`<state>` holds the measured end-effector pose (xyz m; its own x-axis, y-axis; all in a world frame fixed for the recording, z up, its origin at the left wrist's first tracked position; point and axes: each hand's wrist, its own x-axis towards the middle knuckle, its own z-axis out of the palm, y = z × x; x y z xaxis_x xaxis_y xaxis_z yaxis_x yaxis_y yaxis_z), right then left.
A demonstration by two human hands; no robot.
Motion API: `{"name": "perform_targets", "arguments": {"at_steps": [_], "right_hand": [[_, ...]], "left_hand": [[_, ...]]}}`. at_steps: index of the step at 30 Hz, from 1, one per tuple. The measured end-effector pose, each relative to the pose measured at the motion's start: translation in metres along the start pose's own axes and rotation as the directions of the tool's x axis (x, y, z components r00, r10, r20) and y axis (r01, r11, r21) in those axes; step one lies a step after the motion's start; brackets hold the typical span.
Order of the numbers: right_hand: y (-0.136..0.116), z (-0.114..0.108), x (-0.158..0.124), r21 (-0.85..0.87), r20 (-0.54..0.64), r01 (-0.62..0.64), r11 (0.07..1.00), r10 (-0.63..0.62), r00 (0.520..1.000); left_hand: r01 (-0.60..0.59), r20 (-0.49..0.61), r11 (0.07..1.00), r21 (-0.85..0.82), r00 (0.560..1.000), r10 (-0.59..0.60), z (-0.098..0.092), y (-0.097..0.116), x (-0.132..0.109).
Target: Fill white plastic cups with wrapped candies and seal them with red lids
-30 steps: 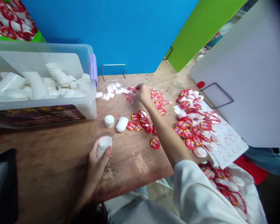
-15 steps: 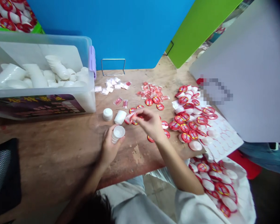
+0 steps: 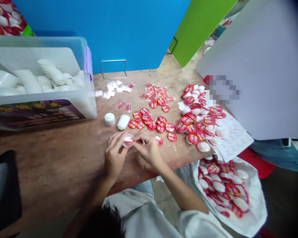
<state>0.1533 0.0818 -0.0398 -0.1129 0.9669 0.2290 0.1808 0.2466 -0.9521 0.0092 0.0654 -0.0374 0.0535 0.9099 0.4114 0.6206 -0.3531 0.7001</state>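
Observation:
My left hand [image 3: 115,153] is closed around a small white plastic cup [image 3: 125,144], its mouth facing up; in the earlier view it is a nested stack. At the cup's mouth, my right hand [image 3: 149,150] pinches a small pink-and-white sachet [image 3: 130,140], partly inside the rim and partly hidden by the fingers. Just beyond my hands, a short stack of cups [image 3: 109,119] stands upside down beside another stack [image 3: 123,122] lying tilted. Round red lids [image 3: 145,117] with a yellow and blue print lie scattered to the right of them.
White sachets [image 3: 114,86] and red sachets [image 3: 157,92] lie in piles farther back. A clear bin [image 3: 88,102] of white cups stands left. At right are a heap of lidded cups [image 3: 192,117] and a white sack [image 3: 259,211] of more. Blue panel [image 3: 109,29] behind.
My right hand has moved down and left from above the red lids to the cup, bringing the sachet to its mouth. The whole view has shifted slightly.

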Motion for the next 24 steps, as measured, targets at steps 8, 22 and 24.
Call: {"name": "perform_targets", "arguments": {"at_steps": [8,22,24], "right_hand": [[-0.010,-0.002,0.002,0.015,-0.075,-0.017,1.000,0.018,0.997],[-0.011,-0.015,-0.019,-0.146,0.051,0.008,0.989,-0.001,0.999],[-0.002,-0.034,-0.026,-0.287,-0.091,-0.076,0.955,0.051,0.994]], "left_hand": [[-0.021,0.100,0.996,-0.084,0.995,0.030,-0.007,0.010,0.001],[0.239,0.036,0.894,-0.379,0.969,-0.244,0.003,0.010,-0.002],[0.408,0.066,0.760,-0.506,0.897,-0.438,0.003,0.010,-0.002]]}}
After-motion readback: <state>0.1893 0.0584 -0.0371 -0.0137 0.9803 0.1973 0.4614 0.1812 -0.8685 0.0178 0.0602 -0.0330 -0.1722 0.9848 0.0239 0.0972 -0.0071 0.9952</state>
